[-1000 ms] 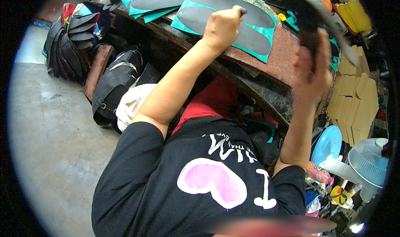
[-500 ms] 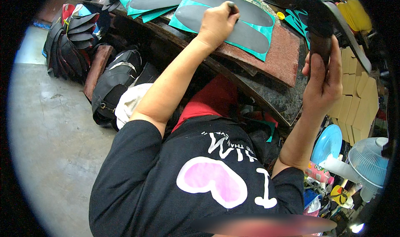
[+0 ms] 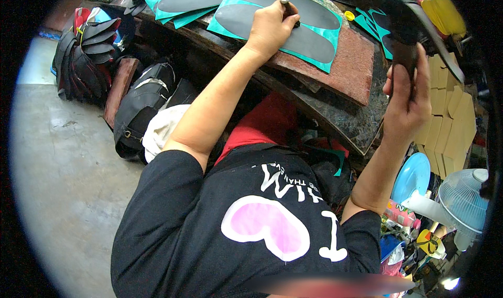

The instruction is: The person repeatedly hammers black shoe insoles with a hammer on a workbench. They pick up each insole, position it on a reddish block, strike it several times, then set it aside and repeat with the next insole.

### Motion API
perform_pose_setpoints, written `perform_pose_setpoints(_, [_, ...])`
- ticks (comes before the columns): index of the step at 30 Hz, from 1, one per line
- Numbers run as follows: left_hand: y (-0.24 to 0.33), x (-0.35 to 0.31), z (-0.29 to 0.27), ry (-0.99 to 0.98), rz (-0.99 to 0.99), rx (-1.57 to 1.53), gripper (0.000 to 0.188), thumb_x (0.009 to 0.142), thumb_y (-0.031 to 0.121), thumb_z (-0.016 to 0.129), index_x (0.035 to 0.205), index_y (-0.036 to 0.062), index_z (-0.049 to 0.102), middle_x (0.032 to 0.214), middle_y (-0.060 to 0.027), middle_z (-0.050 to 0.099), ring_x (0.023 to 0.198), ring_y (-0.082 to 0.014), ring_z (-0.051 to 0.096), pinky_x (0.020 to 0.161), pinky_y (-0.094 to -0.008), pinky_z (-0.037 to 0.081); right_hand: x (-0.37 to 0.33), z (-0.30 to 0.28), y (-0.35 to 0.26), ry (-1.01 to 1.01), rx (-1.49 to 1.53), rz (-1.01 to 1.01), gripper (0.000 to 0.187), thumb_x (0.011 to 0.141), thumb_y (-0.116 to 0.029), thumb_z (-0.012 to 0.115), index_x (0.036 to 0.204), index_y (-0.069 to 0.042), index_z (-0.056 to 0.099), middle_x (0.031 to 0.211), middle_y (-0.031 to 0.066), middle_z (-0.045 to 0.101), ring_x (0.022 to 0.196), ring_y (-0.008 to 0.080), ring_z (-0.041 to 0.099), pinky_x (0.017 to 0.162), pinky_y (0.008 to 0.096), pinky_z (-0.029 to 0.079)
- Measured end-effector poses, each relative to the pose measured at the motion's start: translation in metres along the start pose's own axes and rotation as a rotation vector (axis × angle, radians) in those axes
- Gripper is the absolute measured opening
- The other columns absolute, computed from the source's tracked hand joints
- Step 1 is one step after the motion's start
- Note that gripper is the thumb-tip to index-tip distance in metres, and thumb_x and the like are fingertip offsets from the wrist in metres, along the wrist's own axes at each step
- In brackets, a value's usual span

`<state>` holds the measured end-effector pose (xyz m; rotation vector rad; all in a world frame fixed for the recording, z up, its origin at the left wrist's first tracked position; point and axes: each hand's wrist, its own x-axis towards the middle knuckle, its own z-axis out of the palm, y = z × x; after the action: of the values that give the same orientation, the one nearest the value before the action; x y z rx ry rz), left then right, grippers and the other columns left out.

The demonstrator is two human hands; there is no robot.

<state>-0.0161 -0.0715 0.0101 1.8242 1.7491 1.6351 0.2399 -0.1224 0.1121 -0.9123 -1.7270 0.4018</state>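
Note:
My left hand (image 3: 269, 29) is closed around a short metal punch (image 3: 284, 2). Its dark lower end shows by the thumb, over a sheet with grey sole shapes (image 3: 309, 44) on teal backing. I cannot tell whether the tip touches the sheet. Raised at the right, my right hand (image 3: 411, 91) grips the dark handle of a hammer (image 3: 402, 25). Its black head has a blunt end at the left and a long curved tail at the right. The grey-and-teal sheet lies on a reddish-brown board (image 3: 356, 72) on the workbench.
More grey-and-teal sheets (image 3: 186, 0) overlap at the back left of the bench. On the floor side stand a bundle of black straps (image 3: 86, 57) and a black bag-like item (image 3: 141, 109). Folded cardboard (image 3: 448, 125), a blue fan (image 3: 463, 201) and a yellow cap (image 3: 349, 15) are at the right.
The view has shifted slightly. My left hand has tilted a little, showing more of the punch. The hammer stays raised in my right hand, moved very slightly.

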Motion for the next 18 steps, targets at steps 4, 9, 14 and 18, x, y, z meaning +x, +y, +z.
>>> perform_pose_setpoints(4, [0.020,-0.009,0.009,-0.034,0.288,0.261,0.015,0.087,0.014,0.068,0.096,0.0046,0.060,0.083,-0.0173,0.069,0.079,-0.0363,0.068,0.069,-0.0406,0.055,-0.006,0.026,0.006,-0.102,-0.184,-0.183,0.041,0.094,-0.014,0.065,0.135,-0.010,0.057,0.114,0.0159,0.069,0.102,0.0264,0.069,0.084,0.0351,0.053])
perform_pose_setpoints(9, [0.012,-0.002,0.007,0.101,-0.127,-0.081,0.013,0.086,0.011,0.068,0.091,0.0009,0.063,0.078,-0.0182,0.068,0.073,-0.0311,0.070,0.068,-0.0358,0.056,-0.009,0.023,0.032,-0.207,-0.259,0.023,0.039,0.095,-0.021,0.065,0.132,-0.011,0.059,0.117,0.0195,0.067,0.105,0.0299,0.068,0.087,0.0352,0.051])
perform_pose_setpoints(14, [0.002,0.000,0.005,-0.034,-0.129,-0.138,0.015,0.088,0.012,0.070,0.098,0.0017,0.066,0.086,-0.0119,0.073,0.078,-0.0183,0.072,0.071,-0.0301,0.057,-0.004,-0.007,0.009,-0.100,-0.055,0.143,0.040,0.094,-0.016,0.066,0.133,-0.010,0.060,0.115,0.0134,0.071,0.095,0.0175,0.067,0.080,0.0317,0.053])
perform_pose_setpoints(18, [0.016,-0.008,0.013,0.037,0.202,0.064,0.016,0.085,0.012,0.070,0.096,0.0043,0.062,0.080,-0.0156,0.069,0.077,-0.0321,0.069,0.069,-0.0380,0.055,-0.007,0.013,0.008,0.035,0.002,-0.189,0.042,0.093,-0.015,0.067,0.134,-0.011,0.059,0.115,0.0148,0.070,0.098,0.0233,0.069,0.081,0.0339,0.054])
